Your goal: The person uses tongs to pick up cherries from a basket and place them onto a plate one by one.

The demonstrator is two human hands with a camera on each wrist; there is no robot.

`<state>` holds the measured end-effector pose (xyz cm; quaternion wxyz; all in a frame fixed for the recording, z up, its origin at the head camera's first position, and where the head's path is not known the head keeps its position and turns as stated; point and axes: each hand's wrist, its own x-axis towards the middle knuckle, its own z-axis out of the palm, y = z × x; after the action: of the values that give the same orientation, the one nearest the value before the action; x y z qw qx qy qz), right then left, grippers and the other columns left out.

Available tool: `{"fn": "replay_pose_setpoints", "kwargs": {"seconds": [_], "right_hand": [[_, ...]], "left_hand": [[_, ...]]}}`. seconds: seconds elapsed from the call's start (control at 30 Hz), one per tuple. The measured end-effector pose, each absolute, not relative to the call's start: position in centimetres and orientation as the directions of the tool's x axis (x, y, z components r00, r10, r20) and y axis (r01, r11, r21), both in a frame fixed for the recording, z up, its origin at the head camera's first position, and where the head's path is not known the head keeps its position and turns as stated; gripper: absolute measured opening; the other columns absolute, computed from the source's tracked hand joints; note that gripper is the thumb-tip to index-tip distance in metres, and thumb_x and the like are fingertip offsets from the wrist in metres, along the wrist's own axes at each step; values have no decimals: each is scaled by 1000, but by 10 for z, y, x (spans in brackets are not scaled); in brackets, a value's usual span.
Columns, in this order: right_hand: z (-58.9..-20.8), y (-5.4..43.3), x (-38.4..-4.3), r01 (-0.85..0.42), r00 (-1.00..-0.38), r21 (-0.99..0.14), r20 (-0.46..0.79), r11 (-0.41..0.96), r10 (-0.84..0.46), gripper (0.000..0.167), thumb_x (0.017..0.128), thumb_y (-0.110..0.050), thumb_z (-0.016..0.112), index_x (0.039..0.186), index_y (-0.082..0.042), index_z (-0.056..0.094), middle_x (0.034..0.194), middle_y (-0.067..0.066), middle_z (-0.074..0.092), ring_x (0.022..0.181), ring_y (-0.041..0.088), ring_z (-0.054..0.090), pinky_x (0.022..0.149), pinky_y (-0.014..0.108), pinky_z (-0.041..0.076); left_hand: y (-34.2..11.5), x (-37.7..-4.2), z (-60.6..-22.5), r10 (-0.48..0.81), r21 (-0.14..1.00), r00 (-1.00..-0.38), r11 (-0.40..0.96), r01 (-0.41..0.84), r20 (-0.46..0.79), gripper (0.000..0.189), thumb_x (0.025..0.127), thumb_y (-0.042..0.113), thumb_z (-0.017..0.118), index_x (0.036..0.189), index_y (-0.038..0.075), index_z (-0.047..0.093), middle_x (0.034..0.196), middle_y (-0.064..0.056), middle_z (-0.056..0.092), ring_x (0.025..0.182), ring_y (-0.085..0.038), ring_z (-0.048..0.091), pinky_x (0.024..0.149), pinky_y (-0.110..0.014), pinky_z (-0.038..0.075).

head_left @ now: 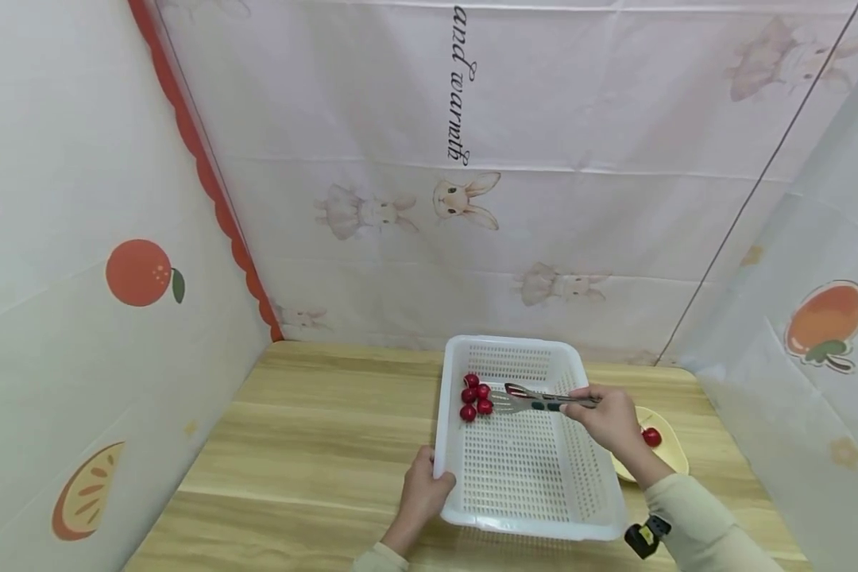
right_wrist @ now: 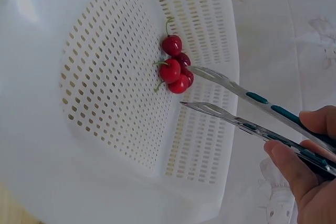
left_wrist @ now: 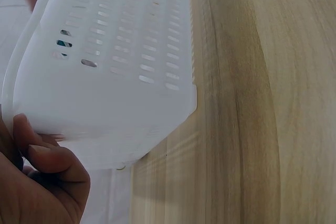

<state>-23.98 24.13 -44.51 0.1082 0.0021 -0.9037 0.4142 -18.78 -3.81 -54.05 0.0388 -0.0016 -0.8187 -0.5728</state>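
A white perforated plastic basket [head_left: 529, 527] stands on the wooden table, with my left hand [head_left: 426, 488] gripping its near left rim. Inside, several red cherries [right_wrist: 170, 71] with green stems lie in a cluster along the left side. My right hand [head_left: 611, 419] holds metal tongs [right_wrist: 269, 109] with green grip inserts. Their two arms are spread, and the tips are beside the cherries with no fruit between them. The left wrist view shows the left fingers [left_wrist: 52, 158] curled at the basket's outer corner.
To the right of the basket is a yellow plate [head_left: 675, 462] with a cherry [head_left: 651, 437] on it, partly behind my right forearm. Printed cloth walls [head_left: 372, 310] border the table [head_left: 293, 453] at the back and both sides.
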Motion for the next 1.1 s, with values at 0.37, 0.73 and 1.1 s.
{"fn": "replay_pose_setpoints", "kwargs": {"seconds": [0.37,0.73,1.1], "right_hand": [[-451,223,-255,-85,-989,-745,141,662,32,17,74,-10,70,88,0,71,83,11,68,67,18,63,54,31,50],[-453,211,-267,-81,-992,-757,122,649,18,16,73,-7,70,86,3,70,78,11,68,59,14,58,49,28,46],[-449,206,-268,-75,-991,-737,132,672,33,14,71,-5,69,83,1,71,74,8,68,58,14,57,47,27,45]], "left_hand": [[-39,-189,-536,-34,942,-999,337,-8,4,27,71,-5,57,96,-6,49,84,-15,59,75,-26,61,60,-36,54],[-40,-191,-529,-38,939,-999,343,-24,-12,26,70,-4,58,95,-4,49,82,-13,58,74,-25,60,60,-36,53],[-39,-190,-525,-27,942,-1000,334,-23,-15,27,70,-5,58,96,-6,49,83,-15,59,73,-25,60,59,-35,53]]}}
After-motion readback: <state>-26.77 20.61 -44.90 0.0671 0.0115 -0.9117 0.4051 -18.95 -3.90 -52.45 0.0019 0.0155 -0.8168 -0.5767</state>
